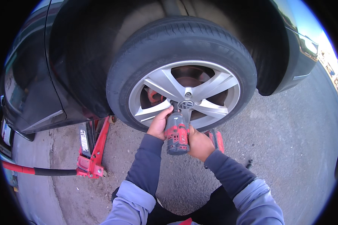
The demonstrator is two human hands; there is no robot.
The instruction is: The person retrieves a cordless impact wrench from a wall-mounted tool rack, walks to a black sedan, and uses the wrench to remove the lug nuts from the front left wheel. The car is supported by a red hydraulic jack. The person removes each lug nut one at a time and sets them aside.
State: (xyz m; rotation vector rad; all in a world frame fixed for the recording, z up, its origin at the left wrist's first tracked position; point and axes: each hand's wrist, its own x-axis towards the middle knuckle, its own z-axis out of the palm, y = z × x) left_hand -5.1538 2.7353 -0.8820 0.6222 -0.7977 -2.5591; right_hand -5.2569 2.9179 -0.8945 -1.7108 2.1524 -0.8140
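A red and black cordless impact wrench points at the hub of the silver alloy wheel. Its socket end meets the wheel just left of the centre cap; the lug bolt there is hidden. My right hand is closed round the wrench's handle, and the red and black battery shows beyond it. With its thumb along the nose, my left hand holds the left side of the wrench's front. A black tyre surrounds the wheel, and a red brake caliper shows between the spokes.
The dark car body arches over the wheel. On the left, a red floor jack reaches under the car, its long handle running off leftward. A small dark object lies on the asphalt at right.
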